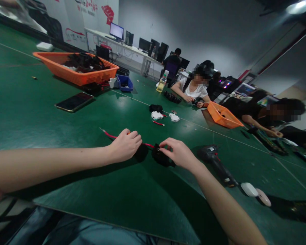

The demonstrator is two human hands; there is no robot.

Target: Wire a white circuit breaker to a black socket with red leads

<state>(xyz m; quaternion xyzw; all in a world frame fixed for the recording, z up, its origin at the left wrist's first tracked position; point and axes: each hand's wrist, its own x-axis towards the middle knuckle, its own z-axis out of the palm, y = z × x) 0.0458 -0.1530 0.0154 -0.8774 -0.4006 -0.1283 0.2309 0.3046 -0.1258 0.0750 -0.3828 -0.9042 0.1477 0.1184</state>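
My left hand (125, 145) is closed around a red wire (107, 134) and rests on the green table (66, 163). The wire runs from the left, under my fingers, to a small black part (160, 157). My right hand (177, 152) pinches the top of that black part, where the wire's end meets it. Both hands are close together near the table's front middle.
A black electric screwdriver (215, 163) lies right of my right hand. A phone (74, 101) lies to the left, with a big orange basket (76, 68) behind it. White and black parts (156, 115) lie further back. Two people sit at the far right beside a small orange basket (223, 116).
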